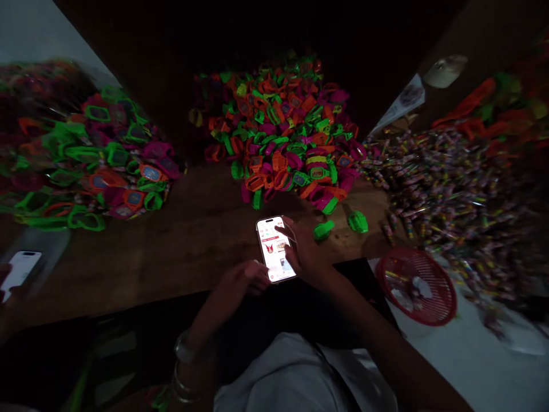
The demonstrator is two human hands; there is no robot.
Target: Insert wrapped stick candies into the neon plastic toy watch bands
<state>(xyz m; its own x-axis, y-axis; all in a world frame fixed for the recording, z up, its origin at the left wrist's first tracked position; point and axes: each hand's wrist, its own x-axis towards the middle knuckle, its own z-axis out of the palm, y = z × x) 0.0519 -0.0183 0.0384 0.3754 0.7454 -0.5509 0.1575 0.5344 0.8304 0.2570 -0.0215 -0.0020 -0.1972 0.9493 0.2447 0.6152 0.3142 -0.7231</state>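
A lit smartphone (pixel 275 247) sits at the near edge of a brown wooden table (pixel 189 240). My right hand (pixel 305 252) grips it along its right side, with a finger over the screen. My left hand (pixel 242 280) touches the phone's lower left corner; its wrist carries a watch and bangles. Just beyond the phone lies a big heap of toy watches (pixel 283 131) in green, orange and pink. Two loose green pieces (pixel 341 225) rest on the table to the right of my right hand.
A second heap of toy watches (pixel 86 154) fills the left side. A mass of wrapped candies (pixel 454 189) covers the right, with a red mesh basket (pixel 418 286) below it. Another phone (pixel 19 273) lies at the far left edge. The scene is dim.
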